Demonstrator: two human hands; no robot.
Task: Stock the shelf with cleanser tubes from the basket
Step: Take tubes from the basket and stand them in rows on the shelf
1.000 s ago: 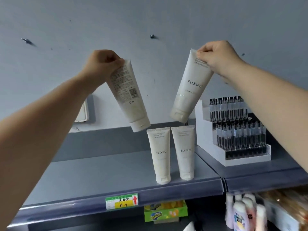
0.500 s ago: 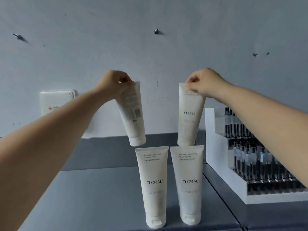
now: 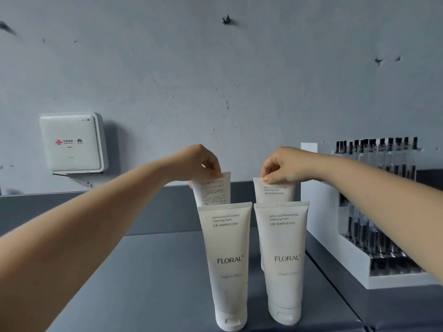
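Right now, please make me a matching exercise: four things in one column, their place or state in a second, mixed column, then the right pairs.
Things:
1. Oil Control tube
2. Moisturizing tube
3. tube in the left hand
4. white wall box

Places or states:
A. fixed on the grey wall, at left
B. stands cap down, front row, right
C. held by its top, printed back toward the camera
D. stands cap down, front row, left

Pairs: 1-D, 2-B, 3-C, 4-A

Grey shelf (image 3: pixel 148 279): two front tubes (image 3: pixel 227 264) upright; white display rack (image 3: pixel 335 255) right.
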